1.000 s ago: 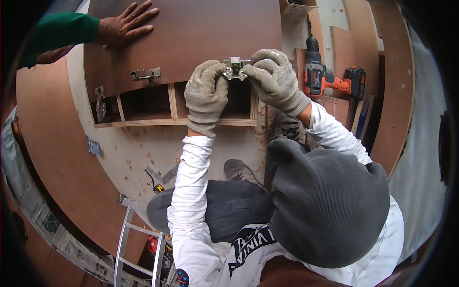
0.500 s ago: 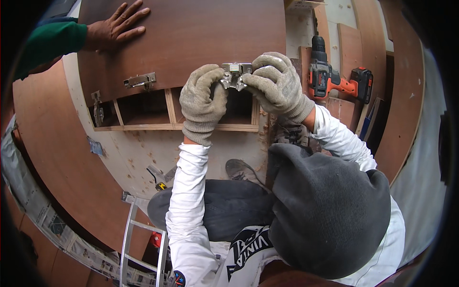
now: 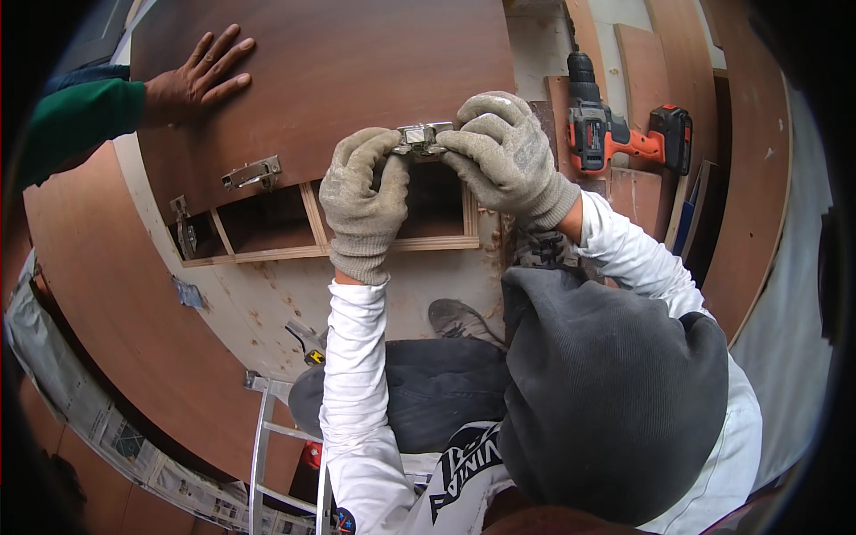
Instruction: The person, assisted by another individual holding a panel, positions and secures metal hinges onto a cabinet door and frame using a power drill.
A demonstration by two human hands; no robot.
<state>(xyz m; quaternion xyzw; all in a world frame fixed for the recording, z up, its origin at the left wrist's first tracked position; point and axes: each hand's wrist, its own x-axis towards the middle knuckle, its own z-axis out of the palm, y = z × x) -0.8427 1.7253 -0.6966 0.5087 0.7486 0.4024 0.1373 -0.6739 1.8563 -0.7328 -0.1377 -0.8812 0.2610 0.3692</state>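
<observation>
A silver concealed cabinet hinge (image 3: 423, 137) sits at the edge of a brown wooden panel (image 3: 357, 71), above an open cabinet compartment. My left hand (image 3: 364, 192), in a dusty knit work glove, closes thumb and fingers on the hinge's left end. My right hand (image 3: 508, 156), gloved likewise, pinches its right end. Farther left along the panel edge, a second hinge (image 3: 251, 173) sticks up. A third hinge (image 3: 185, 227) is at the cabinet's left end. My fingertips partly hide the hinge between them.
Another person's bare hand (image 3: 201, 85), in a green sleeve, lies flat on the panel. An orange-and-black cordless drill (image 3: 606, 134) lies at right near wooden boards (image 3: 642, 67). Below the cabinet's divided wooden frame (image 3: 312, 214) are an aluminium ladder (image 3: 263, 446) and a dark grey hood (image 3: 615, 392).
The hinge between my hands has tipped, its lower arms no longer hanging down toward me. The panel and the other person's hand appear slightly farther left in view.
</observation>
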